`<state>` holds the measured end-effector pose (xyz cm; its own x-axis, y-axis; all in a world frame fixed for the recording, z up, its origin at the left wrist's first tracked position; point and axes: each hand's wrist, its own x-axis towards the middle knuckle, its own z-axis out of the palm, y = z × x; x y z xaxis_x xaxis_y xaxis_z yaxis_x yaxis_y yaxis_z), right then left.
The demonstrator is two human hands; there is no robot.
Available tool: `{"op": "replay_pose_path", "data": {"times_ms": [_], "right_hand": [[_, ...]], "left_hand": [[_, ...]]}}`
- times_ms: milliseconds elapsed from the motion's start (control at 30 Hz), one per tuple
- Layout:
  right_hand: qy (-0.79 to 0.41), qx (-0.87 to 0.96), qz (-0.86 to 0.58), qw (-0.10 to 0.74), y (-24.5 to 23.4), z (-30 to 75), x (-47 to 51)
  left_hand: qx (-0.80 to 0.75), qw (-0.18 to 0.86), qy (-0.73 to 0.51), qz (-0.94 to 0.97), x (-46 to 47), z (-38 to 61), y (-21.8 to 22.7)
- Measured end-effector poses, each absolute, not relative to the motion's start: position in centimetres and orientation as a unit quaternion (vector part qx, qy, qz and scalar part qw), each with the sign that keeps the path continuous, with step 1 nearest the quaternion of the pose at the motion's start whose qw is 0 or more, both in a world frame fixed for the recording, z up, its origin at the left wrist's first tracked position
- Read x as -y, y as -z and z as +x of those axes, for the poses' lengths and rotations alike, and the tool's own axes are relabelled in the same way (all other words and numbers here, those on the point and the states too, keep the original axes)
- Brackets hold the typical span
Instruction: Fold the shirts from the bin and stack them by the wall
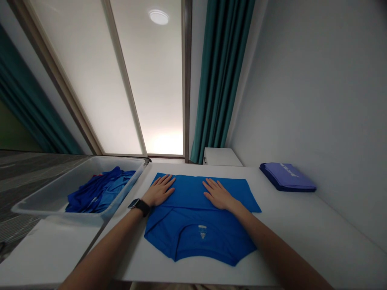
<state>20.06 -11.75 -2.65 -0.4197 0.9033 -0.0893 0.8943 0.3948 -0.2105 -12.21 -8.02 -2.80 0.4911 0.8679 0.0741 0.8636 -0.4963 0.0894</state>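
We log a blue T-shirt flat on the bench, collar nearest us. Beyond, left hand and right hand rest on its far panel, fingers slightly spread, gripping nothing. Likely smoothing; next move calls for lifting without dragging cloth.

Shirt: smooth, matt cloth. Table: smooth, faint sheen. Left, bin: translucent plastic; clothes inside, creased cloth. Far curtains: matt fabric. Far panes: glossy, milky.
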Motion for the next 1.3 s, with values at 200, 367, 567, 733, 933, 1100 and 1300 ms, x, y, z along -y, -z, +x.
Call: {"op": "replay_pose_path", "data": {"times_ms": [200, 367, 567, 733, 933, 1100, 1300], "right_hand": [[-0.119, 0.825, -0.551, 0.033, 2.3, 22.0, 13.0], [-0.111, 0.835, -0.538, 0.040, 2.2, 23.0, 13.0], [-0.117, 0.843, -0.522, 0.045, 2.3, 23.4, 12.5], [-0.132, 0.828, -0.540, 0.074, 2.5, 24.1, 13.0], [-0.143, 0.814, -0.556, 0.083, 2.7, 24.5, 13.3], [-0.128, 0.801, -0.568, 0.140, 3.5, 25.7, 12.5], [-0.071, 0.737, -0.627, 0.243, 3.8, 29.6, 11.4]], "left_hand": [[-0.505, 0.020, -0.063, 0.861, 7.9, -12.7, 2.9], [-0.529, 0.017, -0.063, 0.846, 8.9, -12.7, 3.0], [-0.549, 0.009, -0.048, 0.834, 10.2, -12.5, 2.6], [-0.550, 0.008, -0.052, 0.834, 10.2, -12.6, 2.7], [-0.552, 0.016, -0.039, 0.833, 10.1, -9.7, 1.0], [-0.450, 0.024, -0.062, 0.891, 10.5, -2.6, -0.6], [-0.344, 0.015, -0.106, 0.933, 10.7, 7.0, -0.8]]}}
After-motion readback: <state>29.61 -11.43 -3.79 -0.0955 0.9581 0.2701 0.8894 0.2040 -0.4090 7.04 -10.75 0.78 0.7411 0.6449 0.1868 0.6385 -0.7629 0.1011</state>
